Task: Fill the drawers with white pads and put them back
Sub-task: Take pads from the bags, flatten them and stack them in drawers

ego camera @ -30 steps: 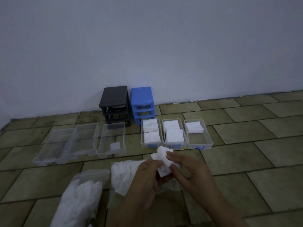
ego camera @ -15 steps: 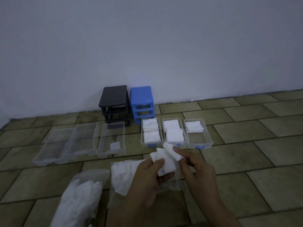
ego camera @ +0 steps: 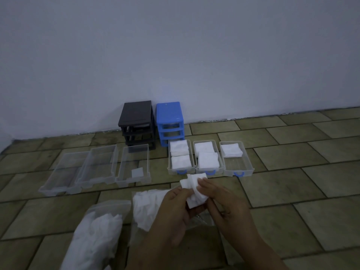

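My left hand [ego camera: 176, 213] and my right hand [ego camera: 224, 203] together hold a small stack of white pads [ego camera: 191, 189] above the floor, fingers pinching its edges. Beyond them stand three clear drawers with blue handles: the left drawer [ego camera: 169, 168] and middle drawer [ego camera: 220, 168] hold two piles of pads each, the right drawer [ego camera: 247, 164] has one pile at its far end. Three clear drawers [ego camera: 97, 178] lie to the left; the nearest one [ego camera: 124, 176] holds a single pad. A black cabinet [ego camera: 136, 117] and a blue cabinet [ego camera: 169, 115] stand by the wall.
A loose heap of white pads in a clear bag [ego camera: 148, 205] lies under my left hand. Another plastic bag of white pads [ego camera: 97, 236] sits at the lower left. The floor is tiled; a pale wall rises behind the cabinets.
Both hands have kept working the pad stack in place; my right fingers moved from the stack's top edge down onto its front face. Drawers and bags have not moved.
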